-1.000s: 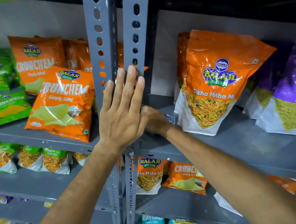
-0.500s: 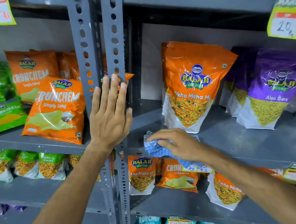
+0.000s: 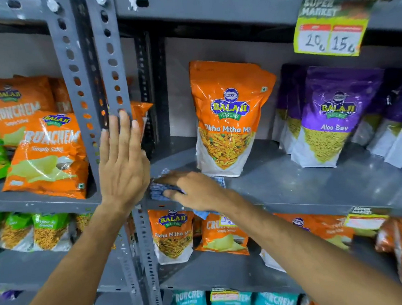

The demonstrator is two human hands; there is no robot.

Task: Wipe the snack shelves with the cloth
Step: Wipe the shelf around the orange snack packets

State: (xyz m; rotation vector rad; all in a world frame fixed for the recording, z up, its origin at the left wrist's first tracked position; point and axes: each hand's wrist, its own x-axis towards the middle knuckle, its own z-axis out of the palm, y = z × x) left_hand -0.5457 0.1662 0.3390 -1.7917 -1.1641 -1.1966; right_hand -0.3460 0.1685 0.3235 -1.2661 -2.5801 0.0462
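Right hand (image 3: 198, 190) lies palm-down on a blue checked cloth (image 3: 158, 191), fingers flattened over it, pressing it to the grey shelf (image 3: 292, 184). More a flat press than a pinch grip; it probably keeps the cloth bunched so it drags dust along instead of sliding out. The cloth sits at the shelf's left front corner, with one end hanging over the front edge below the wrist.

Left hand (image 3: 122, 167) is spread open, flat against the slotted upright post (image 3: 111, 75) just left of the cloth hand, holding nothing, likely bracing the body during the reach.

An orange snack bag (image 3: 228, 117) stands upright just behind the cloth hand, close or touching, can't tell. Purple bags (image 3: 335, 114) stand well off to the right. The bare strip in front of them looks like the wiping lane.
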